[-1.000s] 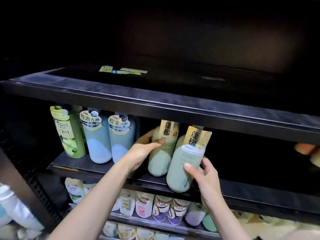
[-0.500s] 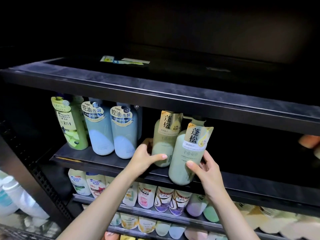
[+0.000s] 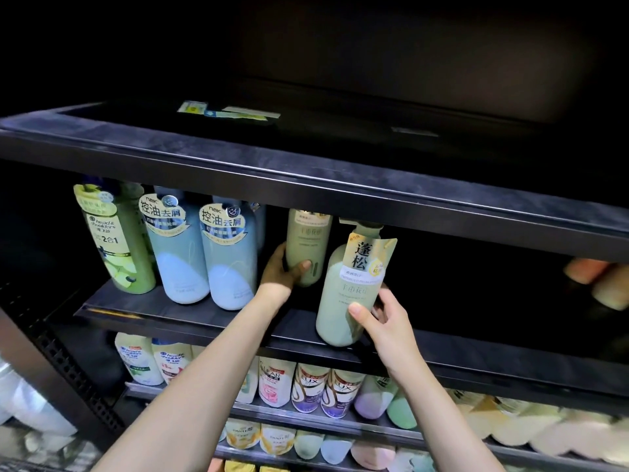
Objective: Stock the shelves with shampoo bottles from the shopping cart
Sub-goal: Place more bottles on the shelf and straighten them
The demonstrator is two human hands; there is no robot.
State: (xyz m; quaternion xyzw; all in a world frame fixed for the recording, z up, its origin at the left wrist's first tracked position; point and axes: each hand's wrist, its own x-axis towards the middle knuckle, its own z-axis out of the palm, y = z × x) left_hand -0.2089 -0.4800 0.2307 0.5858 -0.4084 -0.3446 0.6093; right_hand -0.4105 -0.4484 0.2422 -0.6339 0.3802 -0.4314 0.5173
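Observation:
Two pale green pump bottles with gold tags are on the middle black shelf (image 3: 190, 318). My left hand (image 3: 282, 270) grips the rear green bottle (image 3: 308, 243) low down, deep under the upper shelf. My right hand (image 3: 377, 321) holds the front green bottle (image 3: 347, 294), thumb across its lower front, at the shelf's front lip. The cart is not in view.
Left on the same shelf stand two light blue bottles (image 3: 177, 253) (image 3: 231, 260) and a yellow-green bottle (image 3: 115, 240). The upper shelf's edge (image 3: 340, 185) overhangs closely. Lower shelves hold several bottles (image 3: 309, 390). Blurred bottles lie at the far right (image 3: 599, 281).
My left hand has pushed its green bottle further back into the shelf. The right hand's bottle has settled near the front edge. The camera has moved closer.

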